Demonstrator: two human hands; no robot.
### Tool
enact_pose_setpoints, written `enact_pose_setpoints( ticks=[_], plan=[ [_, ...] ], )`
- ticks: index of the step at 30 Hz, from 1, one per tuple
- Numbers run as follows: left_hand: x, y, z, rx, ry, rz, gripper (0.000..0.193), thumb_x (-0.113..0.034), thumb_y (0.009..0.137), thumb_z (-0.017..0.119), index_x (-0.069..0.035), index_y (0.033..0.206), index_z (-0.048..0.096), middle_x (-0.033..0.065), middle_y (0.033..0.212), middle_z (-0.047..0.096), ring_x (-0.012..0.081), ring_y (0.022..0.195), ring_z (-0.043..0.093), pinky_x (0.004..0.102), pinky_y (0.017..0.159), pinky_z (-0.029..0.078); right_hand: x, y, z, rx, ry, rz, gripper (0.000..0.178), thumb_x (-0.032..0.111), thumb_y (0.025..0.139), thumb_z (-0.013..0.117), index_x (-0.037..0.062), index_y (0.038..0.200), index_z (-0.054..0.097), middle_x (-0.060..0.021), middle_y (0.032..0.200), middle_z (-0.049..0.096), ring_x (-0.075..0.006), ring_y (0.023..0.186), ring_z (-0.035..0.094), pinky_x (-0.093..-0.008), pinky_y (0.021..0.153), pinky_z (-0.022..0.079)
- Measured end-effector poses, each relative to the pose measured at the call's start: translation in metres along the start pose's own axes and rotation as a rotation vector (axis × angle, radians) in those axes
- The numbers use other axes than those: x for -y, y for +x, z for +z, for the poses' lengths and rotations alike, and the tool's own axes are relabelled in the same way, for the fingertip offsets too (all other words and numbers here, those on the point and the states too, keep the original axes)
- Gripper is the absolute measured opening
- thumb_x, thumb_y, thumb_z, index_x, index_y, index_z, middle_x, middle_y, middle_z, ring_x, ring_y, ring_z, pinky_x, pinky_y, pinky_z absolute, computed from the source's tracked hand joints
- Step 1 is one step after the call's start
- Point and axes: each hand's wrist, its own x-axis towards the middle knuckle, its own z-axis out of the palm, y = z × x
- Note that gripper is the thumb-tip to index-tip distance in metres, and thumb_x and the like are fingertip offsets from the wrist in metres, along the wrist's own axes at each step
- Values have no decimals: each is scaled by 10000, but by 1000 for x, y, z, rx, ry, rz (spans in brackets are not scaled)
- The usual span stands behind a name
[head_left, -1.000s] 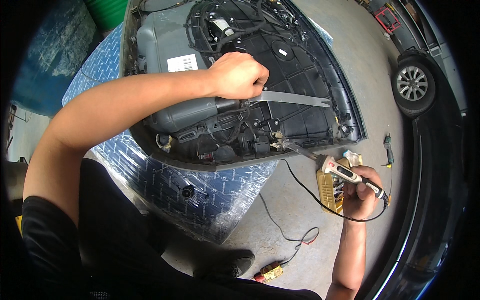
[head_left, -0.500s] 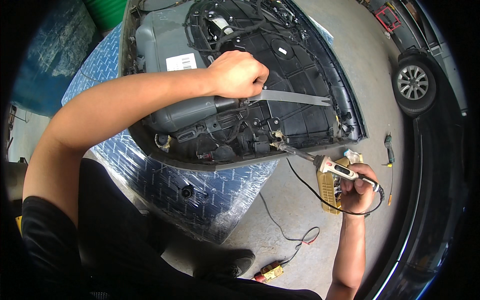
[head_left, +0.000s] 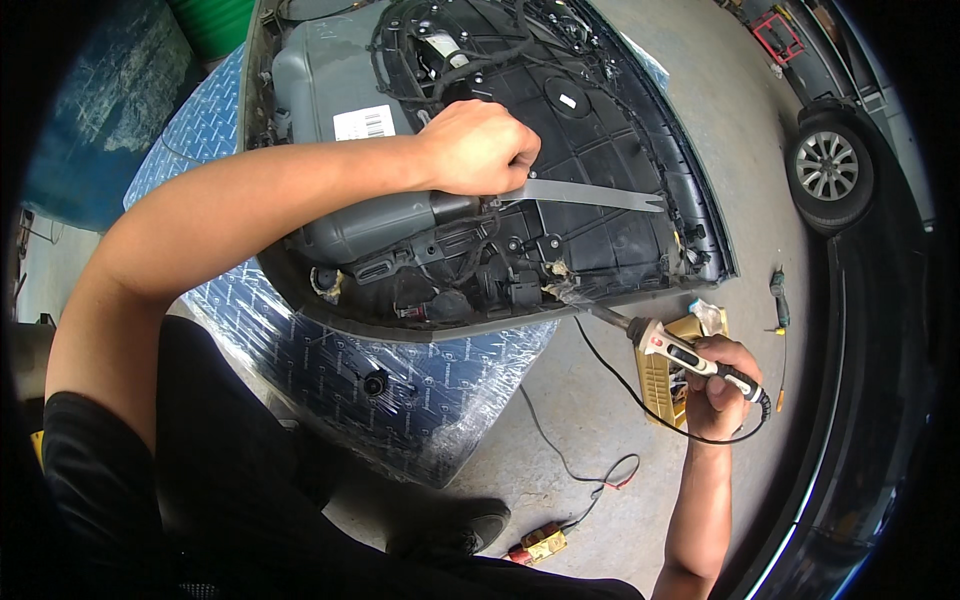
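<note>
A large dark car door trim panel [head_left: 590, 150] lies inner side up, with black wiring and a grey moulded section. My left hand [head_left: 480, 150] is a fist over its middle, closed round a flat metal pry tool [head_left: 595, 193]. The tool's forked end points right, across the panel. Fingers wrapped round its handle, my right hand [head_left: 722, 390] holds a white-and-black soldering iron [head_left: 672, 345]. The iron's shaft points up-left at the panel's near edge, by a yellowish melted lump [head_left: 556, 270]. Thin smoke blurs the tip, so I cannot tell whether it touches.
The panel rests on a plastic-wrapped blue box [head_left: 400, 390]. Beyond my right hand, a yellow basket [head_left: 655, 385] stands on the floor near a green power tool [head_left: 778, 295]. A cable [head_left: 560, 455] runs to a yellow block [head_left: 540, 545]. A dark car [head_left: 850, 350] stands at right.
My right hand and the soldering iron have shifted slightly right and down, drawing the iron back a little. Smoke now shows more clearly at its tip. My left hand stays almost still.
</note>
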Motion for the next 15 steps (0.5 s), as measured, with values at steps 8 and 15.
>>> enact_pose_setpoints(
  ticks=[8, 15],
  plan=[
    [0, 1, 0, -5, -11, 3, 107, -167, 725, 650, -75, 775, 672, 105, 685, 665, 313, 693, 655, 437, 637, 512, 12, 5, 9, 97, -313, -185, 547, 561, 784, 689, 15, 817, 682, -82, 732, 597, -188, 667, 560, -300, 602, 409],
    [-2, 0, -2, 10, -9, -2, 115, -174, 726, 653, -77, 782, 675, 103, 698, 670, 312, 699, 656, 438, 645, 513, 23, 12, 3, 209, -317, -199, 526, 540, 754, 727, 18, 805, 681, -60, 700, 541, -179, 647, 522, -301, 573, 381]
  ],
)
